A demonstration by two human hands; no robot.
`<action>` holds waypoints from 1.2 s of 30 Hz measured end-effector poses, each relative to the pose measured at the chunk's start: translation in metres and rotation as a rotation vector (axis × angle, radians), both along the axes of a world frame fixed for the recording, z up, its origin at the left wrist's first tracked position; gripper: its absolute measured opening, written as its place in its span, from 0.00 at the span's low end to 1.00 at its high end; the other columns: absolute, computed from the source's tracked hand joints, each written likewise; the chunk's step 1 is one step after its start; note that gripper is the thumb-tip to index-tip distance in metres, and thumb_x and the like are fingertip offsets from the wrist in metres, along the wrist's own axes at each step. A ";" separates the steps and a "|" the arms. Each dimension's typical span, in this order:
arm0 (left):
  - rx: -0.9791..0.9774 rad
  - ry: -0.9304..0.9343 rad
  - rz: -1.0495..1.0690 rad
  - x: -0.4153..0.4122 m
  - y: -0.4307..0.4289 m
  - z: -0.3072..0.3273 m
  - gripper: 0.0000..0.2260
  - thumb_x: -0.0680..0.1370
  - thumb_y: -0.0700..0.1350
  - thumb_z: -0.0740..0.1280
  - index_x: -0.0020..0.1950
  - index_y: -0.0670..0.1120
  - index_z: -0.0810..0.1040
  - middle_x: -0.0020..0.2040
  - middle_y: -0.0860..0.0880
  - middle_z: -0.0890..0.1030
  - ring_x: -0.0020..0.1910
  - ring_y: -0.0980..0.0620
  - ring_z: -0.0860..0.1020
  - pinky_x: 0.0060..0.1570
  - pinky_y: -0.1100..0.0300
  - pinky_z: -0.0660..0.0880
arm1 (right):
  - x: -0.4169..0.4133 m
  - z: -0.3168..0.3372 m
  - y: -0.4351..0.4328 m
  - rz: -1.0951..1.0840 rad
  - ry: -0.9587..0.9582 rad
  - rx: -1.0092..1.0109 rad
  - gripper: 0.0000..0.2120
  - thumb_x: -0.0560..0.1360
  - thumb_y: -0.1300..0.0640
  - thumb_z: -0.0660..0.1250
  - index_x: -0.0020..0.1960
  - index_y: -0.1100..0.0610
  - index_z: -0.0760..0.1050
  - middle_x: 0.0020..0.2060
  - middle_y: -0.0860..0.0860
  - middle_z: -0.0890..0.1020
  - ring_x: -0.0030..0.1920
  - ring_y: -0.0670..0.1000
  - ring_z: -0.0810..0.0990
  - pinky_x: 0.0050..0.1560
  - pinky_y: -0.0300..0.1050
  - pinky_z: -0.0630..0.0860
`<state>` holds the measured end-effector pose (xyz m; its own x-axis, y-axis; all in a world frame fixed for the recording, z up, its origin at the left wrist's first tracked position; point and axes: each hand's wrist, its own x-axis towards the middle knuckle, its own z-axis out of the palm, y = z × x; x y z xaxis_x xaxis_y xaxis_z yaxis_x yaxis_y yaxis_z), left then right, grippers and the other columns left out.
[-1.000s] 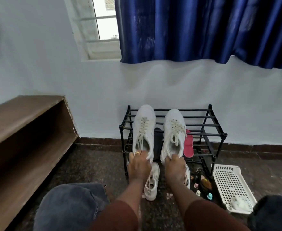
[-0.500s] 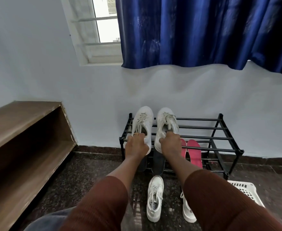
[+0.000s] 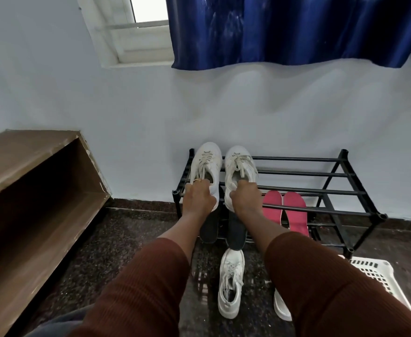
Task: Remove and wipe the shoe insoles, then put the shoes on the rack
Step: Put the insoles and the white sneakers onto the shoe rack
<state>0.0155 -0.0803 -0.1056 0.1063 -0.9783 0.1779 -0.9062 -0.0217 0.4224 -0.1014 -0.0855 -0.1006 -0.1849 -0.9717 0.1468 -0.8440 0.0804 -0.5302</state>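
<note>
No readable brand or writing is showing on any shoe or on the rack. The left hand (image 3: 198,198) is gripping the heel of the left white sneaker (image 3: 205,166), fingers curled into the opening, a ring showing on one finger. The right hand (image 3: 244,199) is gripping the heel of the right white sneaker (image 3: 238,171) the same way. Both sneakers are sitting toes-to-wall on the top bars of the black shoe rack (image 3: 321,190), side by side at its left end. Just right of the right hand, two pink insoles (image 3: 284,210) are lying on the lower tier; below the hands two dark insoles (image 3: 236,231) are lying there too. Nearer the person, under the right forearm, another white sneaker (image 3: 231,283) is lying on the floor, its mate (image 3: 281,307) mostly hidden by the sleeve. A white perforated basket (image 3: 379,276) is sitting far right of the right hand; contents hidden.
</note>
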 end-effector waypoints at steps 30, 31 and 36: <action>0.112 0.262 0.131 -0.083 0.123 -0.142 0.26 0.77 0.39 0.62 0.74 0.50 0.63 0.76 0.46 0.55 0.72 0.42 0.57 0.67 0.52 0.64 | -0.039 -0.139 0.124 -0.071 -0.002 0.345 0.31 0.77 0.53 0.58 0.75 0.57 0.46 0.65 0.59 0.68 0.59 0.59 0.75 0.50 0.50 0.73; 0.155 0.252 0.142 -0.086 0.127 -0.155 0.26 0.76 0.38 0.61 0.73 0.51 0.63 0.76 0.45 0.54 0.71 0.42 0.57 0.66 0.51 0.64 | -0.042 -0.150 0.130 -0.086 -0.018 0.383 0.31 0.77 0.54 0.57 0.75 0.57 0.47 0.66 0.59 0.67 0.60 0.59 0.74 0.51 0.50 0.73; 0.249 0.221 0.174 -0.097 0.140 -0.213 0.26 0.71 0.37 0.67 0.69 0.50 0.70 0.74 0.39 0.60 0.68 0.35 0.64 0.66 0.47 0.64 | -0.055 -0.207 0.148 -0.198 -0.182 0.553 0.29 0.76 0.56 0.60 0.73 0.55 0.52 0.67 0.58 0.67 0.61 0.59 0.73 0.53 0.51 0.72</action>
<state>-0.0812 0.0599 -0.3188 0.2843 -0.9526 -0.1086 -0.7677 -0.2940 0.5694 -0.1566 0.0621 -0.3081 -0.3442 -0.8398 -0.4198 -0.6849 0.5304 -0.4996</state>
